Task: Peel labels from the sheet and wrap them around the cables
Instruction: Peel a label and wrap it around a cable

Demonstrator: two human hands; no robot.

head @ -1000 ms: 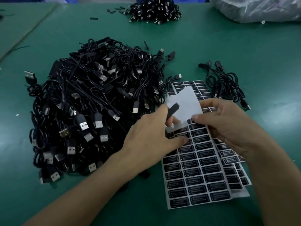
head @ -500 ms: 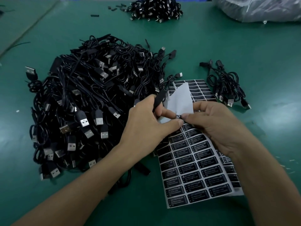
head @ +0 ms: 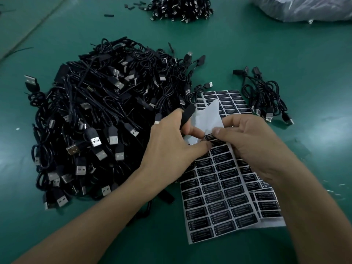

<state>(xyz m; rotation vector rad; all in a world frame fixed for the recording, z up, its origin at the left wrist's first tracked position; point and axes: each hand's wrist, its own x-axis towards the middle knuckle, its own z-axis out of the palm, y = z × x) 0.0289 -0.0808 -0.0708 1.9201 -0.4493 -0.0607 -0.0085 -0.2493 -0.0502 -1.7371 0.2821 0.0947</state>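
A sheet of black labels (head: pixel 219 197) lies on the green table, its bare white upper part (head: pixel 207 117) curled up. My left hand (head: pixel 171 141) grips a black cable controller (head: pixel 187 115) between its fingers, and its thumb presses on the sheet. My right hand (head: pixel 245 138) pinches one black label (head: pixel 209 136) at the sheet's peeled edge, with one end of it lifted. A big heap of black USB cables (head: pixel 106 119) lies to the left of both hands.
More label sheets (head: pixel 234 101) lie underneath, reaching further back. A small bundle of cables (head: pixel 266 100) sits to the right. Another cable heap (head: pixel 181 7) and a clear plastic bag (head: pixel 304 8) are at the far edge. A green table (head: pixel 285 54) carries everything.
My left hand moved a little left with the controller. The white backing curled further up. My right hand closed on a label at the peeled edge and began lifting it.
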